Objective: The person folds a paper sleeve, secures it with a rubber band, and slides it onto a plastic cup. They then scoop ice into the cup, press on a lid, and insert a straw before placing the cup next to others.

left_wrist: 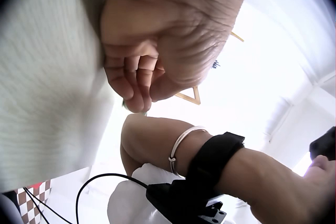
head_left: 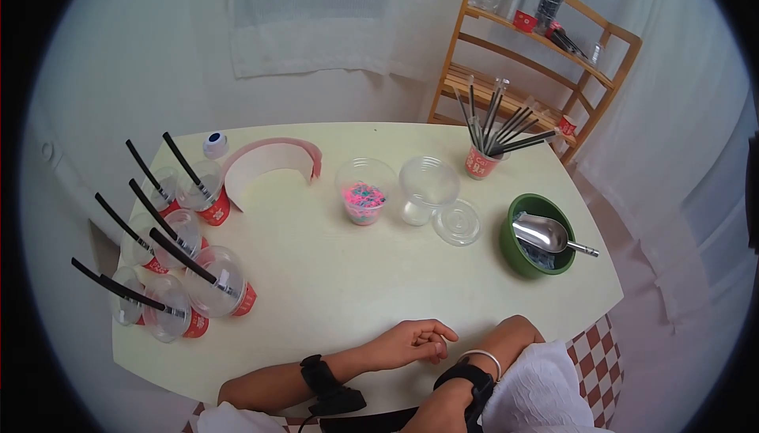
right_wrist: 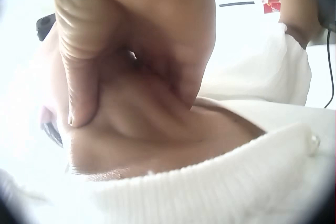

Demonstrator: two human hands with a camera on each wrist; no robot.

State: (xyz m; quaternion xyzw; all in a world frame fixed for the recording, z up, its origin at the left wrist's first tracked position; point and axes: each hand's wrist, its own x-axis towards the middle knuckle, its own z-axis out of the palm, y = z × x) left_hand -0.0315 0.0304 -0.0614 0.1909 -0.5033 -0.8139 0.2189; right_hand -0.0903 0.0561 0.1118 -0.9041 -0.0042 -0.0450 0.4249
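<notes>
My left hand (head_left: 411, 344) hovers at the table's front edge, palm turned inward and fingers loosely bent, holding nothing. In the left wrist view, the curled fingers (left_wrist: 137, 79) show from the palm side. My right arm is bent, its elbow by the front edge and its forearm folded back toward my body. The right hand (right_wrist: 136, 14) rests against bare skin above a white ribbed collar (right_wrist: 210, 174), its thumb lying straight along the skin. Nearest on the table are a clear cup with pink and teal bits (head_left: 365, 202) and a green bowl (head_left: 522, 263) bearing a metal scoop (head_left: 541, 233).
Several lidded cups with black straws (head_left: 213, 283) crowd the left side. A curved pink-edged strip (head_left: 265, 160) stands behind them. Clear containers (head_left: 427, 184), a round lid (head_left: 457, 223) and a red cup of wrapped straws (head_left: 480, 164) stand farther back. A wooden shelf (head_left: 462, 41) is beyond.
</notes>
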